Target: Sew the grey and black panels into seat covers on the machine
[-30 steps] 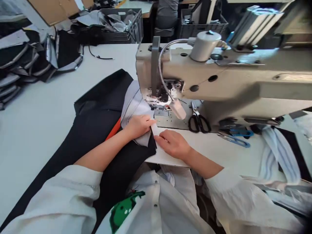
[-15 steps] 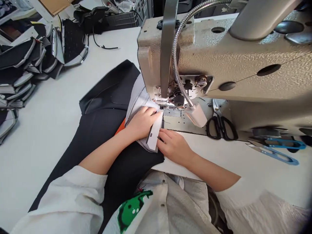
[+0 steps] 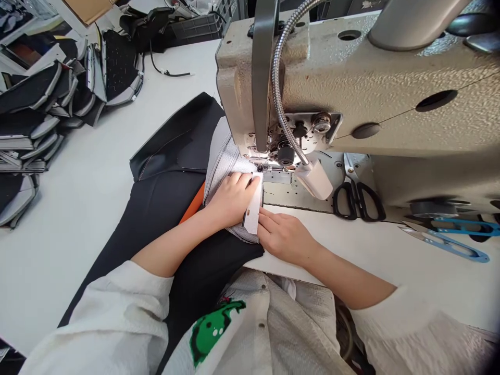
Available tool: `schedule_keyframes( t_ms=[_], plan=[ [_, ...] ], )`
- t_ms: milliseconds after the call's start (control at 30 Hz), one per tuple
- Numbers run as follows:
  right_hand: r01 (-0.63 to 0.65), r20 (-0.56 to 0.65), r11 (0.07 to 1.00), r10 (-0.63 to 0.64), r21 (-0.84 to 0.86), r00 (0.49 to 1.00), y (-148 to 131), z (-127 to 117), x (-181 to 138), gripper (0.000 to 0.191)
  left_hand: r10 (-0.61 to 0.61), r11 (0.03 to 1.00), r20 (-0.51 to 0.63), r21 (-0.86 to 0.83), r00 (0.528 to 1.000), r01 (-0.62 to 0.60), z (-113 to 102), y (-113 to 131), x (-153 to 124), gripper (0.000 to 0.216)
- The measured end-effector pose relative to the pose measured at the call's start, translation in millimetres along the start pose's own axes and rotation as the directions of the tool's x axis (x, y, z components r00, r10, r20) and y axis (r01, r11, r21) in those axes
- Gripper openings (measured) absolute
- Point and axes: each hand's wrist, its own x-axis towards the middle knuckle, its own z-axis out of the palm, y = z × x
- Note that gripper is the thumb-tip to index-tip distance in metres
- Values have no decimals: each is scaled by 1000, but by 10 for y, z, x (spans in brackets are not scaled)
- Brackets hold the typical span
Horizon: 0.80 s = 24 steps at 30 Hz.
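At the upper left of the frame a stack of cut pieces [image 3: 35, 114] is seen. Black fabric [image 3: 156, 208] is spread across the middle left, with a grey mesh piece [image 3: 221, 156] laid on it. The left hand [image 3: 232, 198] is pressed palm down on the mesh, open, forearm slanted up from the lower left, fingertips on a white strip [image 3: 253, 208] at centre, just below the needle of the sewing machine [image 3: 351, 78]. The right hand [image 3: 285, 237] is laid open, palm down, fingertips touching the strip's lower edge. Scissors [image 3: 357, 195] are seen further right.
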Motion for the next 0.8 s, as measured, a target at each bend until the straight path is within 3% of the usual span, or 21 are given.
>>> schedule_keyframes(
  t_ms=[400,667,800],
  plan=[
    [-68,-8,997,69,34,998,-2,-21,-42,20,-7,1000,-32,29,999,8,69,12,41,47],
    [-235,-33,971,234,-48,972,80,55,32,19,116,993,123,2,986,-117,-86,-70,30,64],
    [-321,-9,946,321,-47,947,117,98,65,23,172,984,91,35,981,-176,-75,-143,103,62]
  ],
)
